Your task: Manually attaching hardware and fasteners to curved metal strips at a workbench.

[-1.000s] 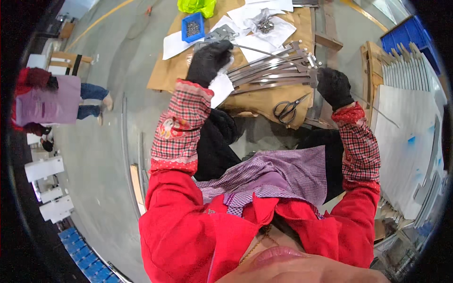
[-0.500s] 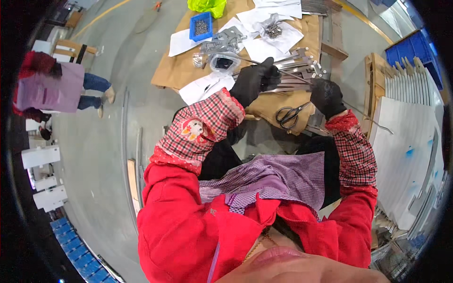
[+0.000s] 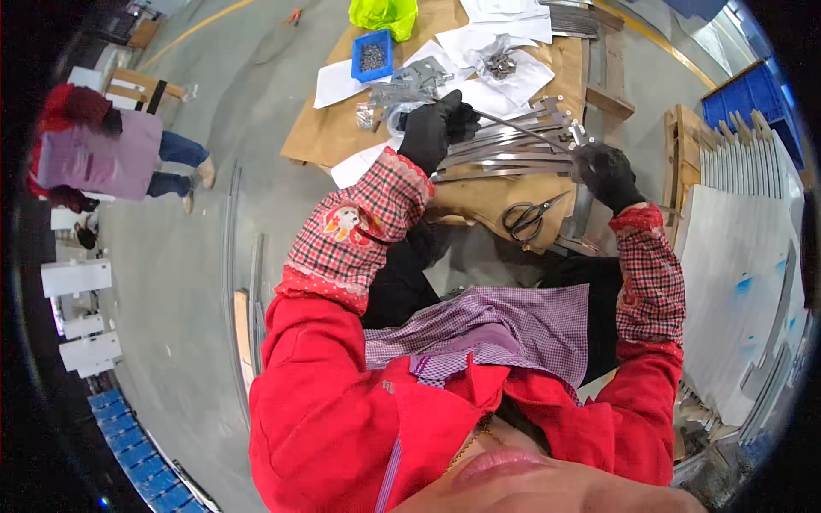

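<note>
A thin metal rod (image 3: 522, 130) is clamped leftward in the left hand (image 3: 436, 128), its far end pinched by the right hand (image 3: 605, 171).

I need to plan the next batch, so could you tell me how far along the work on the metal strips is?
Done: a stack of strips lies on the brown table. In hand: the left hand and right hand, both gloved, hold one thin strip above it. Left: small parts fill the blue tray; the scissors lie unused.

Left hand (image 3: 440, 128) swung right off the white paper (image 3: 359, 164), now gripping a thin metal rod (image 3: 522, 130) (right hand (image 3: 605, 171) lifted slightly).
</note>
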{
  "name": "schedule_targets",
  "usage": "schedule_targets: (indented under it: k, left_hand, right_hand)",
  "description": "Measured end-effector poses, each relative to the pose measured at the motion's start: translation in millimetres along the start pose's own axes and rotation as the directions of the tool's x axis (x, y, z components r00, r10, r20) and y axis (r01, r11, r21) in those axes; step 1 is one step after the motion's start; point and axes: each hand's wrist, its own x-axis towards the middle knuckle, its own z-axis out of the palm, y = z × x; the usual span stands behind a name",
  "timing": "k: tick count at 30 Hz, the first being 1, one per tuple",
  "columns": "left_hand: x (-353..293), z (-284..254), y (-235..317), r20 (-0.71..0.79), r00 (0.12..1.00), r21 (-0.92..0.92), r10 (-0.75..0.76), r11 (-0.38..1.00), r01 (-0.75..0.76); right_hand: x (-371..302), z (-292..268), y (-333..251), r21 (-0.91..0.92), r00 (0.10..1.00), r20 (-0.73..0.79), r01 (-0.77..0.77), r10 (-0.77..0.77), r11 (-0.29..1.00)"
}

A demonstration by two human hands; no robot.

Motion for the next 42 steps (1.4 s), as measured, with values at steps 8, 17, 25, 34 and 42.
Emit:
schedule_targets:
  k: [8, 17, 25, 34, 42]
  left_hand:
    - [12, -23, 14, 0.006, 0.994, -0.052, 0.108, 0.993, -0.108]
    - [16, -24, 18, -0.072, 0.989, -0.121, 0.128, 0.983, -0.136]
    - [11, -16, 9, -0.135, 0.985, -0.042, 0.108, 0.993, -0.115]
    - [1, 11, -26, 0.119, 0.993, 0.287, 0.022, 0.956, -0.056]
    - [17, 12, -48, 0.167, 0.979, 0.257, -0.114, 0.964, 0.069]
  right_hand:
    - [1, -14, 17, 0.154, 0.982, -0.186, 0.002, 0.026, 0.988]
    - [5, -26, 17, -0.259, 0.993, 0.024, -0.104, 0.114, 0.960]
    - [0, -18, 6, -0.454, 0.989, -0.148, -0.078, 0.011, 0.888]
    - [9, -5, -22, -0.330, 0.977, -0.140, -0.200, 0.162, 0.923]
    - [15, 1, -20, -0.194, 0.952, -0.224, -0.255, 0.210, 0.947]
